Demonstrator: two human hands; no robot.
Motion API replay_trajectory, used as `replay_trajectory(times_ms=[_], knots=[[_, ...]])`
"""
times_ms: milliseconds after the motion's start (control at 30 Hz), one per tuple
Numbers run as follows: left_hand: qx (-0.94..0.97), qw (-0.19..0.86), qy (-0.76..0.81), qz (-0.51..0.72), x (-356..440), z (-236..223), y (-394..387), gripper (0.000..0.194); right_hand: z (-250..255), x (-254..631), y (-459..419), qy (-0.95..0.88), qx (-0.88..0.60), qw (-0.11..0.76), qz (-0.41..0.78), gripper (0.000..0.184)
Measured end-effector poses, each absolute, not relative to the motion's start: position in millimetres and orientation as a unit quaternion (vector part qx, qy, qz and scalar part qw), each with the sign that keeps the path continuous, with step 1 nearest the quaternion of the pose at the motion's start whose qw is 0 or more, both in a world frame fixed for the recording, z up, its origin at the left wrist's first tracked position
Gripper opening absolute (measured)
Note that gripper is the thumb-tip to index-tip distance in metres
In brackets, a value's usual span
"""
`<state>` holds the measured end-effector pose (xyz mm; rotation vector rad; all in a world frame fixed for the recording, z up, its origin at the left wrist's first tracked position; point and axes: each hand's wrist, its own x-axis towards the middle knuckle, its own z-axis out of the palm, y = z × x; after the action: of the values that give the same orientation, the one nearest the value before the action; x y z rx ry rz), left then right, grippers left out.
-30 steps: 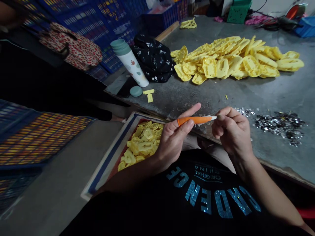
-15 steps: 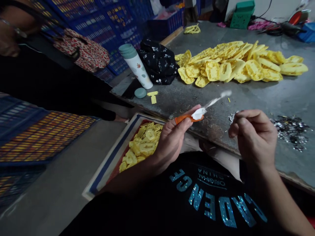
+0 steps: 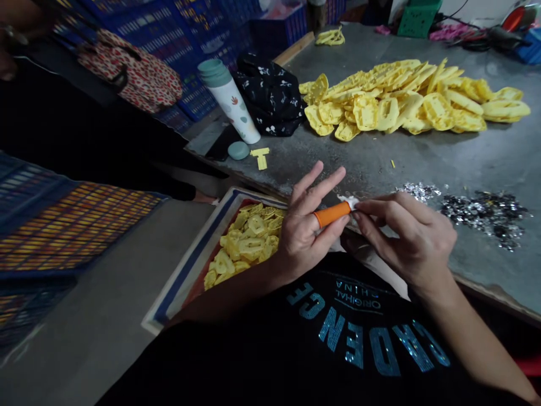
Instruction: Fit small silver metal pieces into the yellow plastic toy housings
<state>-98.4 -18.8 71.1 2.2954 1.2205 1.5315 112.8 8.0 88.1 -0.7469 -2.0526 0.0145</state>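
My left hand (image 3: pixel 302 231) is held over the table's front edge with two fingers spread upward. One of its fingers wears an orange finger cot (image 3: pixel 333 214), and the thumb lies close below it. Soft white material (image 3: pixel 349 202), like tissue or padding, sticks out at the fingertip end of the cot. My right hand (image 3: pixel 406 234) pinches this white material between thumb and forefinger. Just beyond the right hand, small shiny silver pieces (image 3: pixel 486 217) lie loose on the grey table (image 3: pixel 363 160).
A heap of yellow plastic parts (image 3: pixel 393 110) covers the far table. Left of it stand a dark patterned bag (image 3: pixel 270 98) and a tumbler (image 3: pixel 232 107). A tray (image 3: pixel 186 270) of yellow parts sits below the edge. Another person (image 3: pixel 84 135) stands at left beside blue crates (image 3: pixel 76 231).
My right hand has moved left to the orange-covered fingertip and now pinches the white material. A white strand stretched out from it before. Two left-hand fingers have spread upward.
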Motion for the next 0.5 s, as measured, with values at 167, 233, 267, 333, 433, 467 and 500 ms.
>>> replay_trajectory(times_ms=[167, 233, 267, 333, 433, 467, 500], knots=[[0.768, 0.04, 0.413, 0.488, -101, 70, -16, 0.012, 90, 113, 8, -0.831, -0.304, 0.462, 0.059, 0.01], [0.768, 0.03, 0.414, 0.487, -103, 70, -15, 0.009, 91, 112, 9, -0.825, -0.309, 0.463, 0.1, 0.009], [0.768, 0.024, 0.413, 0.488, -103, 71, -15, 0.007, 91, 112, 9, -0.818, -0.31, 0.468, 0.123, 0.009], [0.767, 0.029, 0.408, 0.493, -102, 73, -16, 0.007, 88, 109, 9, -0.79, -0.32, 0.486, 0.192, 0.012], [0.747, 0.107, 0.41, 0.513, -97, 75, -21, 0.014, 76, 100, 8, -0.678, -0.327, 0.538, 0.38, 0.016], [0.732, 0.149, 0.412, 0.522, -95, 75, -22, 0.016, 71, 96, 8, -0.629, -0.319, 0.554, 0.443, 0.015], [0.712, 0.193, 0.414, 0.533, -94, 75, -23, 0.017, 66, 93, 9, -0.584, -0.306, 0.568, 0.492, 0.014]])
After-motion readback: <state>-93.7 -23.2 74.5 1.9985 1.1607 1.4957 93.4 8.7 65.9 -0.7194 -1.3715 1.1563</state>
